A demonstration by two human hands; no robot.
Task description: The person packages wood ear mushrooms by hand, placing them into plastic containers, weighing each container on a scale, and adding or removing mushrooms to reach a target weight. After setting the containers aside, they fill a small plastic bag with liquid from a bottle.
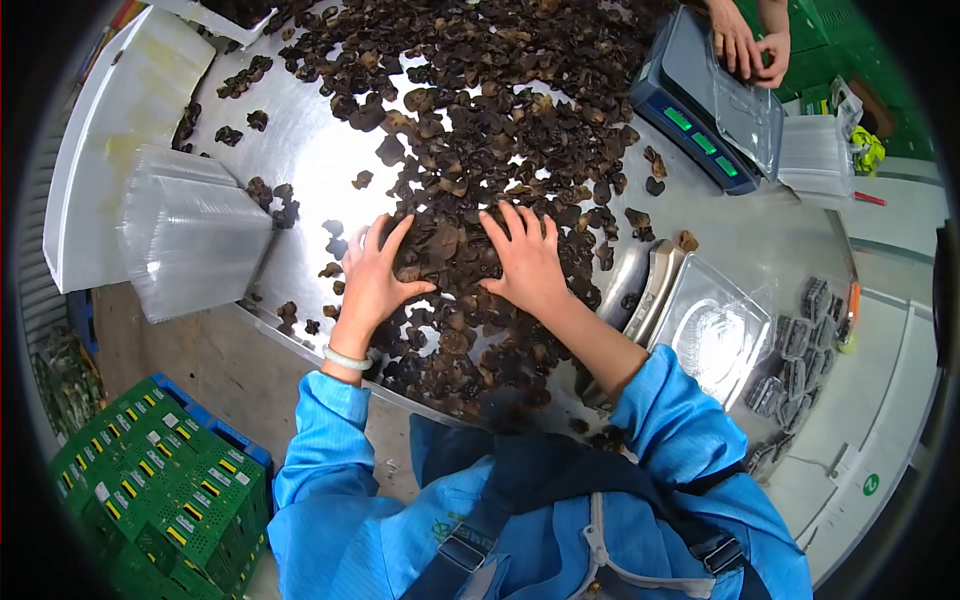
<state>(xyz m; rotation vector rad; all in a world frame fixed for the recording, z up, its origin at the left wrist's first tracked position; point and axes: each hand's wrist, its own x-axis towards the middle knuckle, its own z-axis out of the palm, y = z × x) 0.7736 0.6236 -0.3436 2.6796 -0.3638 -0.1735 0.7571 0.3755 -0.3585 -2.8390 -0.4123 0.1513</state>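
Note:
Dark brown wood ear mushrooms (440, 240) lie in a wide, loose heap over the shiny metal table (305, 140). My left hand (376, 272), a pale bangle at its wrist, rests at the near left of the heap with fingers spread. Opposite it, my right hand (526, 262) also has its fingers apart, touching the mushrooms. Several pieces lie between the two hands, not gripped by either. Right of my right forearm, a clear plastic tray (715, 325) sits on what looks like a scale, mostly covered from view.
A scale (700, 130) with green displays stands at the far right, with a co-worker's hands (745, 50) over it. Clear tray stacks (195, 225) (815, 155) stand at both sides. A white box (120, 150) is at left, green crates (165, 490) below, packed dark bundles (795, 370) at right.

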